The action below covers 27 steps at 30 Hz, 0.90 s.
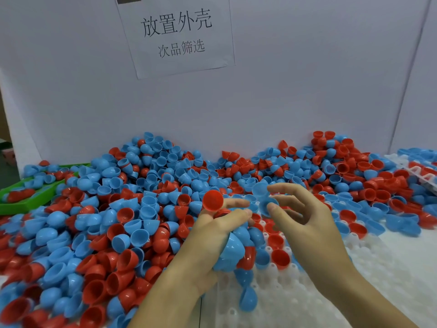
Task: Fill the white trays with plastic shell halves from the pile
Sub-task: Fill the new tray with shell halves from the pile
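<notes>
Pile of shell halves (146, 209) lies left and behind; white tray (307, 292) front right; green tray (21, 200) far left; sign (176, 36) on back wall (307, 79).

Left hand (212, 235): holds a bunch of blue and red shell halves (233, 253); a red half (212, 200) sits at the fingertips.
Right hand (305, 221): pinches a blue half (268, 204).
White tray (307, 292): at the near right of the table, some red halves in it.
Pile (132, 209): covers the left and far side.
Green tray (35, 200): far left edge.
Paper sign (176, 34): on the back wall.

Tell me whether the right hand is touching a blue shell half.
Touching. The head view shows the right hand pinching a blue shell half between thumb and fingers.
</notes>
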### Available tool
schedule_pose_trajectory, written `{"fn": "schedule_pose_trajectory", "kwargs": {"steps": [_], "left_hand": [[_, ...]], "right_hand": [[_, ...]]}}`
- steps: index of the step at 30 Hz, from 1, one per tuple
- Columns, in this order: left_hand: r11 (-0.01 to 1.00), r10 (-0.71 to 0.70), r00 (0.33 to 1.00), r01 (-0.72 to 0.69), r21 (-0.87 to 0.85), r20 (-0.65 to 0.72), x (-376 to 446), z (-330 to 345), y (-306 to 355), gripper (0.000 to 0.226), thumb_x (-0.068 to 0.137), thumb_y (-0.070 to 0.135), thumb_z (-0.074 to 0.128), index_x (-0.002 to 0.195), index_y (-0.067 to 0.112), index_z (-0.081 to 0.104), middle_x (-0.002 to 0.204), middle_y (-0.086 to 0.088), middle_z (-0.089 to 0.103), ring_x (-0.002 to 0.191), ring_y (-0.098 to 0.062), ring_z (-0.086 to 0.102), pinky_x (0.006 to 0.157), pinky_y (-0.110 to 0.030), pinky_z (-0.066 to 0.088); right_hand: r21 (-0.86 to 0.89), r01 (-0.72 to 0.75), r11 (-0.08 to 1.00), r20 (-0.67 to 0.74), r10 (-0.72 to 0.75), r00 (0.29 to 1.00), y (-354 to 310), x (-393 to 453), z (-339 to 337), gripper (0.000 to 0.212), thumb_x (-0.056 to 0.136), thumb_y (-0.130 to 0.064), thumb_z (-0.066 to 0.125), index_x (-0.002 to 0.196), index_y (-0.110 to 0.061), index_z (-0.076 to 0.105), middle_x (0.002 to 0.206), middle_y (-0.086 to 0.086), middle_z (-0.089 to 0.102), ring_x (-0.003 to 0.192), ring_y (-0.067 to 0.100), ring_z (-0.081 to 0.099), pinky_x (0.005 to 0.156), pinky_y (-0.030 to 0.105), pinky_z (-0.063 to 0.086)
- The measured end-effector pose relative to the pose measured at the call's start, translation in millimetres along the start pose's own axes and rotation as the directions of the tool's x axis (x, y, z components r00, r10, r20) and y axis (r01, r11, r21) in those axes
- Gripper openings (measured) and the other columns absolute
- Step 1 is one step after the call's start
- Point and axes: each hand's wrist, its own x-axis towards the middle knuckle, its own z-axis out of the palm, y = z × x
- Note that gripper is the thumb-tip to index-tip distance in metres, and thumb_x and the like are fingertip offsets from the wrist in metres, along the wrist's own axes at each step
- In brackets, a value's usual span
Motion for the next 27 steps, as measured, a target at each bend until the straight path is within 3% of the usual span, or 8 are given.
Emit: {"fn": "schedule_pose_trajectory", "kwargs": {"steps": [4,6,9,15,21,24,25,27], "left_hand": [[0.999,-0.006,1.000,0.005,0.045,0.016,0.5,0.1,-1.8,0.014,0.091,0.014,0.067,0.103,0.012,0.075,0.102,-0.016,0.075,0.095,-0.032,0.072,0.073,-0.040,0.057],[0.996,0.006,1.000,-0.007,0.085,0.010,1.3,-1.0,-3.0,0.012,0.091,0.015,0.068,0.099,0.015,0.077,0.101,-0.013,0.076,0.098,-0.031,0.072,0.077,-0.040,0.055],[0.985,0.026,1.000,-0.025,0.170,0.000,2.2,-1.1,-4.5,0.012,0.091,0.016,0.069,0.090,0.023,0.079,0.093,-0.006,0.077,0.095,-0.025,0.072,0.082,-0.039,0.055],[0.968,0.023,1.000,-0.021,0.251,-0.003,0.8,3.1,-4.3,0.007,0.082,0.025,0.074,0.083,0.031,0.079,0.087,-0.002,0.077,0.096,-0.023,0.072,0.092,-0.045,0.056],[0.980,0.049,0.998,-0.042,0.195,-0.030,0.2,-2.4,1.7,0.014,0.089,0.013,0.069,0.086,0.021,0.079,0.088,-0.008,0.075,0.087,-0.022,0.071,0.076,-0.036,0.058],[0.979,0.075,0.996,-0.065,0.193,-0.045,2.3,-2.5,2.2,0.014,0.088,0.010,0.069,0.085,0.019,0.080,0.084,-0.007,0.074,0.080,-0.018,0.072,0.072,-0.031,0.060],[0.982,0.070,0.997,-0.061,0.178,-0.044,2.7,-1.7,2.1,0.013,0.087,0.010,0.069,0.086,0.017,0.079,0.084,-0.007,0.074,0.079,-0.018,0.072,0.071,-0.032,0.060],[0.980,0.086,0.996,-0.080,0.181,-0.028,2.6,-0.6,2.3,0.012,0.087,0.006,0.068,0.088,0.012,0.079,0.080,-0.006,0.074,0.074,-0.013,0.072,0.062,-0.022,0.058]], "right_hand": [[0.062,0.017,0.998,0.104,-0.024,0.994,-6.8,-3.0,0.4,0.029,0.094,-0.001,0.059,0.101,-0.027,0.070,0.087,-0.005,0.075,0.079,0.014,0.074,0.065,0.017,0.057],[-0.022,0.039,0.999,0.122,-0.036,0.992,-5.2,-2.7,1.7,0.031,0.093,0.001,0.061,0.099,-0.028,0.071,0.087,-0.008,0.074,0.078,0.012,0.074,0.067,0.019,0.059],[-0.185,0.061,0.981,0.111,-0.041,0.993,-0.2,-0.4,0.8,0.031,0.089,-0.003,0.067,0.093,-0.034,0.071,0.085,-0.022,0.071,0.079,-0.001,0.070,0.064,0.011,0.054],[-0.404,0.142,0.904,0.117,-0.103,0.988,3.6,1.2,-5.2,0.032,0.084,-0.002,0.074,0.087,-0.034,0.070,0.078,-0.020,0.070,0.075,-0.008,0.068,0.065,0.006,0.051],[-0.635,0.239,0.735,0.150,-0.187,0.971,-23.1,30.6,-54.2,0.016,0.083,-0.014,0.075,0.097,-0.022,0.074,0.081,-0.020,0.065,0.077,-0.003,0.063,0.064,0.009,0.051],[-0.738,0.213,0.640,0.242,-0.043,0.969,-37.8,50.8,-97.5,0.018,0.084,-0.020,0.074,0.096,-0.033,0.071,0.086,-0.019,0.068,0.079,-0.001,0.065,0.066,0.012,0.053],[-0.758,0.211,0.618,0.266,-0.002,0.964,-37.6,53.5,-107.4,0.019,0.084,-0.020,0.074,0.093,-0.037,0.069,0.086,-0.021,0.067,0.079,-0.004,0.065,0.065,0.009,0.053],[-0.767,0.204,0.608,0.270,0.017,0.963,-28.2,51.6,-122.6,0.022,0.084,-0.016,0.074,0.090,-0.036,0.069,0.083,-0.023,0.066,0.082,-0.012,0.061,0.063,0.004,0.051]]}}
